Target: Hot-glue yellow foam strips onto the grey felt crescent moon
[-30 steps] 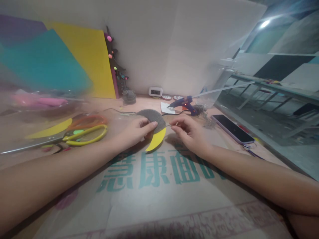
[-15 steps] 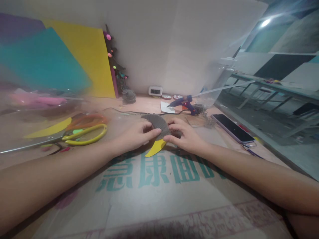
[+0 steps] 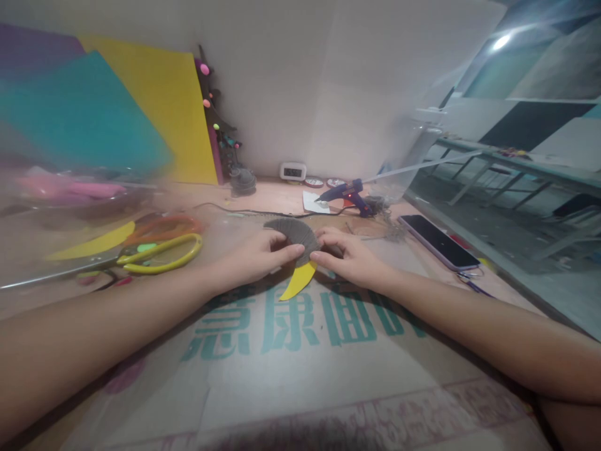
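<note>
Between my hands is a curved, crescent-shaped piece (image 3: 297, 238), wrapped in dark grey strand over most of its length. Its lower tip (image 3: 299, 282) is bare yellow and points toward me. My left hand (image 3: 267, 254) grips the wrapped part, thumb on top and fingers curled underneath. On the other side, my right hand (image 3: 342, 254) pinches the piece's edge where grey meets yellow. Its curled fingers partly hide the strand. Both hands rest just above a pale sheet printed with green characters (image 3: 291, 319).
Left lie scissors with orange and yellow handles (image 3: 164, 257) and a yellow crescent piece (image 3: 96, 243). A blue glue gun (image 3: 345, 192) stands behind my hands, near a small digital clock (image 3: 293, 171). A phone (image 3: 439, 242) lies at right. Coloured sheets (image 3: 183, 113) lean at back left.
The crescent has turned slightly in my fingers; its yellow tip has shifted a little right and toward me. Both hands keep their hold in nearly the same place.
</note>
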`<state>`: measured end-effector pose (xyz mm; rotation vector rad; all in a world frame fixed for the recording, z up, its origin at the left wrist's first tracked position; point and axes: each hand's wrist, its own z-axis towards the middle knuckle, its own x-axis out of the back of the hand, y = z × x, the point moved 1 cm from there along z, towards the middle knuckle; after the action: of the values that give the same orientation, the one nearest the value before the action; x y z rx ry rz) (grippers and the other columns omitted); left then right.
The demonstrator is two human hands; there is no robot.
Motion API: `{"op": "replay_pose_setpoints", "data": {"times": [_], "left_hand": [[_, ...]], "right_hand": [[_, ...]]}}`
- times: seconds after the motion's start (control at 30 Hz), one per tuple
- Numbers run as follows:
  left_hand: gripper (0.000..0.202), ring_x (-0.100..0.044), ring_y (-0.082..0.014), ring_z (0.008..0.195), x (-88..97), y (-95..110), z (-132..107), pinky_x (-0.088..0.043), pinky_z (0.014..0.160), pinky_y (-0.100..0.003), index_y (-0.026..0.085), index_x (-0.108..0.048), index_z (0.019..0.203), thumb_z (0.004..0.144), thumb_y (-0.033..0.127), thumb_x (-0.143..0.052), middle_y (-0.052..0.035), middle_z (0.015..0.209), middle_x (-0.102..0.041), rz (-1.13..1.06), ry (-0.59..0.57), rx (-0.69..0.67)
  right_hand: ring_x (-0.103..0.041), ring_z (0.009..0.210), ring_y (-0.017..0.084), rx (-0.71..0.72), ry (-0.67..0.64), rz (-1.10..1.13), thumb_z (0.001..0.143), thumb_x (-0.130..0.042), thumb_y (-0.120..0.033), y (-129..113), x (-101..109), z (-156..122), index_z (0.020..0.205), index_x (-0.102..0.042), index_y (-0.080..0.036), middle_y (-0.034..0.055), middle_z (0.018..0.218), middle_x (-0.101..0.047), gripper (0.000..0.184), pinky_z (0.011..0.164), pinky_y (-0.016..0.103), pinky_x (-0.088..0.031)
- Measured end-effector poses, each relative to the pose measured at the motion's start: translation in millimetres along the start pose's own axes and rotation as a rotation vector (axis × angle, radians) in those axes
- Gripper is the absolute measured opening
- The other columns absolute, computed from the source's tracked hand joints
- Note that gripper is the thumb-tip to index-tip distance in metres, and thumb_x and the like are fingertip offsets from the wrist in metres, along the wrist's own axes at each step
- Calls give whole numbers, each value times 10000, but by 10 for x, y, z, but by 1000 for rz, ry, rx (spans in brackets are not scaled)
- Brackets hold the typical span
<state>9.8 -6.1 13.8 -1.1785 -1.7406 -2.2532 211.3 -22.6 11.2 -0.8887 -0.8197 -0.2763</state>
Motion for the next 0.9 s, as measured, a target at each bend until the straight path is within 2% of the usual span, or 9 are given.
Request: {"op": "replay_pose_setpoints", "data": {"times": [0.1, 0.27, 0.4, 0.5, 0.63, 0.9], "left_hand": [[391, -455, -106, 423, -2, 10, -18, -277, 390, -217, 170, -584, 631, 835, 501, -538, 8, 514, -557, -31, -17, 41], [403, -459, -97, 441, -9, -5, -12, -296, 408, -208, 167, -572, 628, 847, 503, -531, 8, 535, -554, -52, -9, -3], [397, -495, -106, 516, -14, -51, 9, -339, 454, -204, 170, -564, 683, 866, 517, -501, 7, 606, -554, -91, -24, -63], [355, -525, -121, 597, -6, -68, 17, -388, 523, -210, 176, -561, 716, 881, 481, -486, 7, 655, -549, -102, -57, -104], [288, -539, -137, 668, 7, -65, 27, -407, 572, -219, 180, -574, 745, 865, 436, -517, 0, 708, -564, -82, -68, -147], [282, -503, -113, 601, -11, -58, 23, -379, 541, -208, 176, -569, 742, 864, 427, -527, 21, 663, -540, -97, -70, -147]], "right_hand": [[-582, 901, 179, -6, 5, 13, 879, -569, -273, 12, 2, 1, 749, -619, -190, 39, 897, -625, 162, 839, 339, -450], [-580, 885, 175, -15, 12, 26, 877, -562, -267, -2, 6, 3, 743, -613, -188, 38, 887, -626, 163, 828, 332, -450], [-586, 858, 172, -69, 59, 67, 883, -544, -282, -11, 20, 3, 738, -595, -198, 26, 847, -622, 175, 816, 325, -447], [-571, 782, 161, -117, 108, 95, 883, -541, -313, 1, 28, -1, 708, -562, -201, 8, 768, -589, 209, 751, 306, -440], [-550, 758, 153, -149, 115, 107, 881, -540, -336, 23, 27, -7, 726, -565, -194, 7, 763, -584, 213, 702, 289, -422], [-532, 739, 141, -150, 84, 148, 875, -540, -354, 24, 32, -7, 704, -565, -184, 8, 761, -562, 242, 690, 278, -410]]}}
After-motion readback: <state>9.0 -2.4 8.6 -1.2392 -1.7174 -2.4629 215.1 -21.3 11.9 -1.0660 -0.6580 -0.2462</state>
